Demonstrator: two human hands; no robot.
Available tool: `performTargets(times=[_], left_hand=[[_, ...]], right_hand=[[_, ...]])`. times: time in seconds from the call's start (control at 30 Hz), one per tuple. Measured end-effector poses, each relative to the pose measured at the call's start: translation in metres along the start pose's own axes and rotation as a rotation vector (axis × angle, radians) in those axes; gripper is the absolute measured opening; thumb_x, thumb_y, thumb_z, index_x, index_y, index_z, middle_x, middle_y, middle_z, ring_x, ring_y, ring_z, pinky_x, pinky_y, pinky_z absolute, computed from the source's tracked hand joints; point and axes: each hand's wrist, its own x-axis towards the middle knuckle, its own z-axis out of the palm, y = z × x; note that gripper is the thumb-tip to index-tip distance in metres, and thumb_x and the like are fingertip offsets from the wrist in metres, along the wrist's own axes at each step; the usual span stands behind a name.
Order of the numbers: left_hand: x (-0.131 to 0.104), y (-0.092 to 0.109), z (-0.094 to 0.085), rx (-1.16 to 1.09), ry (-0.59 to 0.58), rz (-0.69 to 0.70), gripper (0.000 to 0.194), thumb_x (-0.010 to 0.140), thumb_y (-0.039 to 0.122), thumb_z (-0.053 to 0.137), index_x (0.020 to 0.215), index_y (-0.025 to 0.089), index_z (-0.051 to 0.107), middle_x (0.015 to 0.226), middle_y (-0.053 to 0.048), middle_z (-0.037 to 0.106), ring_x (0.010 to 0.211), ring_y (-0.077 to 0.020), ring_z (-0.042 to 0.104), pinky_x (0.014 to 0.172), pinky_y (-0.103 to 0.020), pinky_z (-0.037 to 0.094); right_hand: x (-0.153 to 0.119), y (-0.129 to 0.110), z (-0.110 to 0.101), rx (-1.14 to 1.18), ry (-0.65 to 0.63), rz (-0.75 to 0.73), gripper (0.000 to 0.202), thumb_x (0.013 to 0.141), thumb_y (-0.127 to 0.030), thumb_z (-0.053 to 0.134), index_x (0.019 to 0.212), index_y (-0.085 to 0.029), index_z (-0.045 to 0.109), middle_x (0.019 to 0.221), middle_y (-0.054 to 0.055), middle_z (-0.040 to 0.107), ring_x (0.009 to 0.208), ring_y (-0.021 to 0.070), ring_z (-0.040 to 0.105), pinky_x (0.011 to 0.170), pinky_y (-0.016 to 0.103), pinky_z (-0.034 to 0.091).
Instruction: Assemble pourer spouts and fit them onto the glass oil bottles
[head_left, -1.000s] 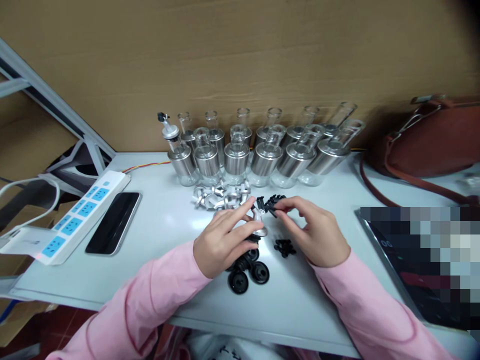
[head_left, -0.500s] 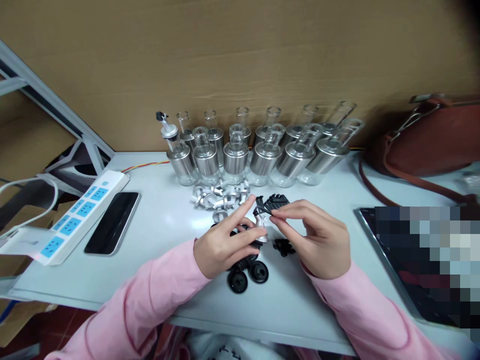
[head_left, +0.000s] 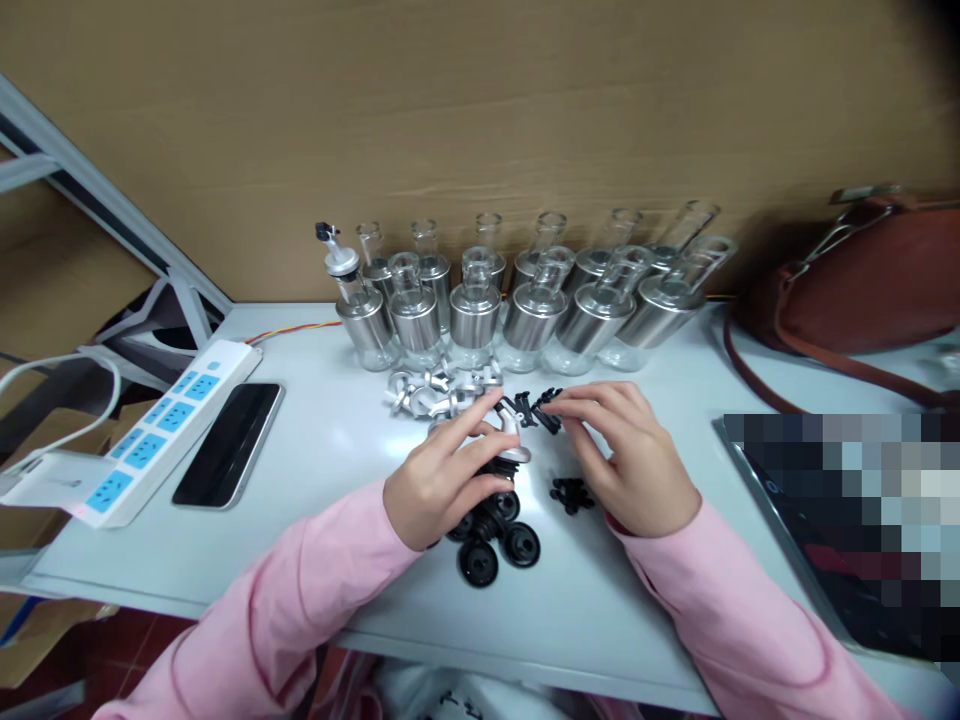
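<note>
Clear glass bottles banded in silver metal (head_left: 474, 318), the front-left one with a silver-and-black pourer (head_left: 343, 262) in its neck.
Since half a second ago, the right hand (head_left: 637, 460) has shifted from the silver curved spout (head_left: 516, 454) to the small black plastic levers (head_left: 550, 418); whether it pinches one, I cannot tell. The left hand's (head_left: 446, 485) grip holds the spout at its fingertips.

Note silver spout (head_left: 513, 443), neck up, above black ribbed stopper (head_left: 504, 467). Find slim black levers (head_left: 550, 418), loosely bunched, right of spout.
</note>
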Motion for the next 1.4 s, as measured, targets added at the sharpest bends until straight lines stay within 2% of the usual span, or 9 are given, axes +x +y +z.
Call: performTargets(times=[0.13,0.37,0.6,0.73,0.9,1.03,1.17,1.3,1.4], left_hand=[[0.0,0.0,-0.001,0.019,0.012,-0.002,0.023,0.088,0.023,0.051,0.106,0.009,0.053,0.129,-0.025,0.045,0.093,-0.0168,0.06,0.086,-0.032,0.051],[-0.002,0.0,0.002,0.016,-0.026,0.017,0.023,0.089,0.022,0.05,0.107,0.008,0.053,0.127,-0.026,0.046,0.097,-0.0188,0.06,0.089,-0.035,0.051],[-0.002,-0.001,0.002,-0.002,-0.035,0.015,0.024,0.089,0.022,0.05,0.11,0.01,0.051,0.129,-0.025,0.044,0.098,-0.0194,0.059,0.088,-0.037,0.051],[-0.002,-0.001,0.003,-0.004,-0.026,0.016,0.024,0.088,0.021,0.051,0.109,0.009,0.052,0.129,-0.027,0.044,0.097,-0.0199,0.06,0.087,-0.036,0.051],[-0.002,-0.002,0.004,-0.01,-0.013,0.035,0.025,0.087,0.02,0.053,0.107,0.006,0.054,0.127,-0.028,0.045,0.096,-0.0201,0.06,0.088,-0.035,0.05],[-0.002,-0.003,0.004,-0.018,-0.014,0.042,0.025,0.086,0.02,0.054,0.107,0.006,0.053,0.127,-0.028,0.045,0.097,-0.0208,0.06,0.088,-0.036,0.05],[-0.003,-0.002,0.003,-0.028,-0.023,0.044,0.024,0.087,0.02,0.053,0.107,0.006,0.053,0.126,-0.028,0.046,0.097,-0.0212,0.06,0.087,-0.037,0.051],[-0.003,0.0,0.002,-0.027,-0.041,0.036,0.024,0.087,0.021,0.052,0.108,0.008,0.052,0.128,-0.027,0.045,0.099,-0.0206,0.059,0.088,-0.036,0.05],[-0.002,0.001,0.002,-0.024,-0.049,0.028,0.024,0.087,0.021,0.052,0.108,0.008,0.052,0.128,-0.027,0.044,0.1,-0.0201,0.059,0.089,-0.036,0.05]], right_hand=[[-0.003,0.011,0.007,-0.214,-0.155,0.01,0.029,0.085,-0.009,0.041,0.096,-0.018,0.066,0.096,0.011,0.065,0.092,0.027,0.049,0.07,0.04,0.039],[-0.008,0.005,0.014,-0.265,-0.31,-0.042,0.023,0.086,-0.018,0.047,0.1,-0.018,0.065,0.103,0.01,0.065,0.095,0.0276,0.047,0.069,0.038,0.035],[-0.007,0.004,0.009,-0.194,-0.303,-0.037,0.019,0.083,-0.017,0.05,0.086,-0.02,0.068,0.091,0.007,0.07,0.092,0.0246,0.053,0.069,0.037,0.033],[-0.006,0.004,0.006,-0.23,-0.306,-0.022,0.016,0.082,-0.019,0.053,0.08,-0.019,0.069,0.083,0.005,0.07,0.088,0.0234,0.055,0.068,0.037,0.031],[-0.005,0.004,0.004,-0.293,-0.291,-0.026,0.015,0.081,-0.02,0.055,0.078,-0.018,0.069,0.084,0.006,0.07,0.086,0.0242,0.056,0.066,0.037,0.032],[-0.007,0.014,0.005,-0.352,-0.164,0.042,0.018,0.081,-0.02,0.052,0.084,-0.017,0.069,0.089,0.009,0.07,0.085,0.026,0.059,0.066,0.038,0.039],[-0.009,0.029,0.01,-0.385,-0.057,0.151,0.029,0.08,-0.022,0.051,0.102,-0.01,0.064,0.1,0.015,0.068,0.092,0.0291,0.06,0.078,0.04,0.046],[-0.007,0.031,0.017,-0.415,-0.105,0.273,0.069,0.073,-0.045,0.062,0.123,-0.001,0.047,0.102,0.021,0.065,0.092,0.0342,0.058,0.076,0.043,0.046],[-0.002,0.022,0.022,-0.46,-0.159,0.308,0.081,0.07,-0.053,0.062,0.128,0.0,0.04,0.1,0.021,0.064,0.092,0.0349,0.055,0.071,0.041,0.045]])
